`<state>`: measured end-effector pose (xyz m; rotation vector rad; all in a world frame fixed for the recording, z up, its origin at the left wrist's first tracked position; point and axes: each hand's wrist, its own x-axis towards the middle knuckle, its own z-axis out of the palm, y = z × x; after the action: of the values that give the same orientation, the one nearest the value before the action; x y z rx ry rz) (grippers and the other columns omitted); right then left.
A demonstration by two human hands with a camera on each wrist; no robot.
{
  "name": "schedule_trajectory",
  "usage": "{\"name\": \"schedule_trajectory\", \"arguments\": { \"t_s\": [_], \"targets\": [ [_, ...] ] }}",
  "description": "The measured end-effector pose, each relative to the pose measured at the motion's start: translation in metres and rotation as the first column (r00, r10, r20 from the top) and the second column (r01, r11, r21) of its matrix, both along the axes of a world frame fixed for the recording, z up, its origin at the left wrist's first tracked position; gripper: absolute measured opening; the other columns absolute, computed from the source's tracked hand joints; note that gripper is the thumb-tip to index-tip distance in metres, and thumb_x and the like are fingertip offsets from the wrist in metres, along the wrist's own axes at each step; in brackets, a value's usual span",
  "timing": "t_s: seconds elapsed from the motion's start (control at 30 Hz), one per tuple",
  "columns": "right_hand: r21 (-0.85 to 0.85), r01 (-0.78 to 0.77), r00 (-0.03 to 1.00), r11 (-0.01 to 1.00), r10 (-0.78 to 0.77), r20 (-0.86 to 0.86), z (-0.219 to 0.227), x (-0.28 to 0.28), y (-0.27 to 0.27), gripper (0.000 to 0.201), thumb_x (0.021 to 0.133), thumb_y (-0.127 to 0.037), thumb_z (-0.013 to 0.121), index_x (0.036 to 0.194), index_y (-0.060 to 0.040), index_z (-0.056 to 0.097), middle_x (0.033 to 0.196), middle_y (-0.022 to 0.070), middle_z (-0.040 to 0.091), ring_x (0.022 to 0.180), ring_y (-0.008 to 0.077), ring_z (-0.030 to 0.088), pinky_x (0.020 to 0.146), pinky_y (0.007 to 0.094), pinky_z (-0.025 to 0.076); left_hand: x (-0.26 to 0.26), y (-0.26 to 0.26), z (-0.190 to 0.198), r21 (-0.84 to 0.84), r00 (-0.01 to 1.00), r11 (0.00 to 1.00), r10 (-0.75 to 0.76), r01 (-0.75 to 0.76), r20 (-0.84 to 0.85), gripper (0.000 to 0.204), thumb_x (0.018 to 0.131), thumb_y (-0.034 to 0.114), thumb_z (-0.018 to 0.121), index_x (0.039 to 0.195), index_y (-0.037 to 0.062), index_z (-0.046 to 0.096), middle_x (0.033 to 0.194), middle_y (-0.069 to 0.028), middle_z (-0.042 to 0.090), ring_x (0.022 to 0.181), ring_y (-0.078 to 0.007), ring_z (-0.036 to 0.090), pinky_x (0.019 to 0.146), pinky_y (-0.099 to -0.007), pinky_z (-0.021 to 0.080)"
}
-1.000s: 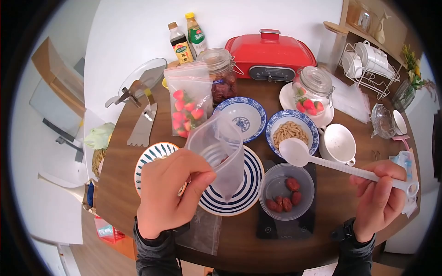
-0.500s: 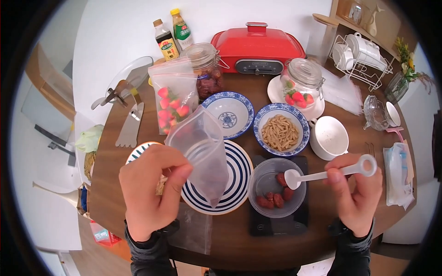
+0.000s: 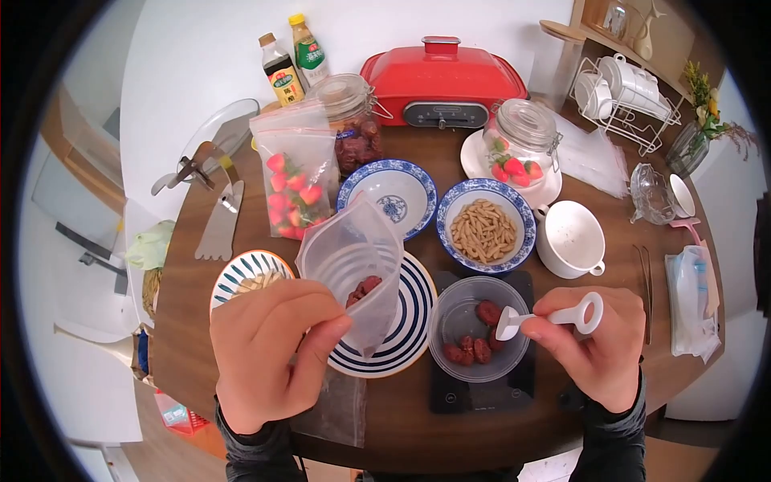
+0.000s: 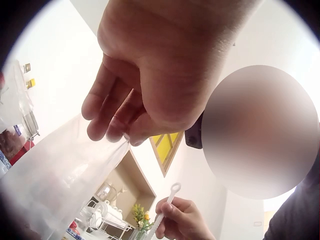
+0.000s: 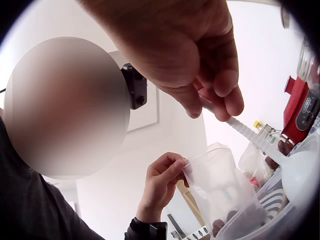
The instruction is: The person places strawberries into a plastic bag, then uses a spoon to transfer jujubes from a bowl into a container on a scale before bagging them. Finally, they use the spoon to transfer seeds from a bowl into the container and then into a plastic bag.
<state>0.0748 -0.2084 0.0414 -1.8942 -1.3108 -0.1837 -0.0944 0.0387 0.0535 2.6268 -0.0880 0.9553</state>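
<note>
The left hand (image 3: 273, 349) pinches the edge of an open clear bag (image 3: 365, 249), which hangs above the blue-striped plate (image 3: 422, 321); dark red dates (image 3: 364, 289) show through it. Between thumb and fingers the right hand (image 3: 598, 345) holds a white spoon (image 3: 507, 323), its bowl over the right side of a clear round tub (image 3: 450, 301) with several dates (image 3: 482, 350) inside. The tub stands on a black scale (image 3: 474, 399). In the right wrist view the spoon's ribbed handle (image 5: 245, 131) passes between the fingers. The left wrist view shows the bag (image 4: 60, 175) hanging from the fingertips.
Beyond the tub stand a bowl of pale sticks (image 3: 484, 230), an empty blue-rimmed bowl (image 3: 391, 195) and a white cup (image 3: 572, 238). Farther back are a strawberry bag (image 3: 291, 185), two lidded jars and a red cooker (image 3: 442, 80). Metal tongs (image 3: 646, 293) lie at the right.
The right hand has moved left and lowered the spoon from beside the pale sticks to the tub. The left hand still pinches the bag, and dates now show more clearly through it.
</note>
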Motion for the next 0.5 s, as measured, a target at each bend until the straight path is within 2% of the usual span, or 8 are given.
{"name": "schedule_trajectory", "arguments": {
  "t_s": [0.2, 0.27, 0.33, 0.4, 0.47, 0.5],
  "targets": [
    [0.091, 0.010, 0.999, 0.996, -0.006, -0.040, -0.0025, 0.0000, 0.0011, 0.018, 0.079, -0.012, 0.084, 0.083, -0.0043, 0.068, 0.068, 0.0073, 0.067, 0.053, 0.0224, 0.063, 0.049, 0.0304, 0.047, 0.0006, 0.0037, -0.0017, -0.048, 0.995, 0.996, 0.079, -0.076, 0.065, 0.016, 0.077, -0.003, 0.072, 0.091, 0.0039, 0.066, 0.085, -0.0098, 0.070, 0.068, -0.0266, 0.065, 0.060, -0.0308, 0.051],
    [0.080, 0.022, 1.000, 0.997, -0.022, -0.004, -0.0005, 0.0021, 0.0003, 0.017, 0.080, -0.012, 0.083, 0.083, -0.0044, 0.068, 0.067, 0.0068, 0.066, 0.052, 0.0209, 0.062, 0.048, 0.0299, 0.046, -0.0002, 0.0036, -0.0019, -0.056, 0.988, 0.994, 0.100, -0.093, 0.120, 0.017, 0.079, -0.003, 0.072, 0.093, 0.0035, 0.065, 0.086, -0.0112, 0.070, 0.069, -0.0274, 0.066, 0.063, -0.0311, 0.051],
    [0.069, 0.036, 0.999, 0.997, -0.038, 0.032, 0.0001, 0.0024, 0.0000, 0.016, 0.080, -0.011, 0.083, 0.083, -0.0045, 0.068, 0.065, 0.0062, 0.066, 0.051, 0.0193, 0.061, 0.047, 0.0294, 0.045, 0.0001, 0.0019, -0.0024, -0.048, 0.988, 0.994, 0.099, -0.094, 0.116, 0.017, 0.078, -0.003, 0.072, 0.092, 0.0038, 0.066, 0.086, -0.0107, 0.070, 0.069, -0.0272, 0.066, 0.062, -0.0312, 0.051],
    [-0.018, 0.078, 0.995, 0.997, -0.079, -0.065, -0.0007, 0.0019, 0.0002, 0.016, 0.081, -0.011, 0.083, 0.082, -0.0051, 0.068, 0.062, 0.0047, 0.064, 0.047, 0.0165, 0.058, 0.045, 0.0277, 0.042, 0.0009, 0.0015, -0.0019, -0.040, 0.989, 0.995, 0.099, -0.095, 0.114, 0.017, 0.077, -0.002, 0.073, 0.091, 0.0041, 0.066, 0.086, -0.0101, 0.070, 0.069, -0.0270, 0.066, 0.062, -0.0313, 0.051],
    [-0.005, 0.077, 0.996, 0.997, -0.077, -0.044, -0.0063, 0.0045, 0.0023, 0.015, 0.081, -0.011, 0.082, 0.082, -0.0054, 0.068, 0.061, 0.0044, 0.063, 0.046, 0.0155, 0.056, 0.045, 0.0269, 0.041, 0.0021, 0.0023, -0.0007, 0.030, 1.000, 0.999, 0.024, -0.025, 0.014, 0.016, 0.074, -0.001, 0.074, 0.088, 0.0048, 0.067, 0.085, -0.0082, 0.070, 0.067, -0.0259, 0.065, 0.059, -0.0313, 0.050],
    [0.007, 0.075, 0.997, 0.997, -0.075, -0.023, -0.0078, 0.0056, 0.0030, 0.015, 0.082, -0.011, 0.082, 0.082, -0.0057, 0.068, 0.059, 0.0041, 0.062, 0.044, 0.0145, 0.054, 0.044, 0.0261, 0.039, 0.0021, 0.0015, -0.0003, 0.031, 1.000, 0.999, 0.025, -0.025, 0.015, 0.016, 0.074, -0.001, 0.074, 0.088, 0.0048, 0.067, 0.085, -0.0082, 0.070, 0.067, -0.0259, 0.065, 0.059, -0.0313, 0.050]
  ]
}}
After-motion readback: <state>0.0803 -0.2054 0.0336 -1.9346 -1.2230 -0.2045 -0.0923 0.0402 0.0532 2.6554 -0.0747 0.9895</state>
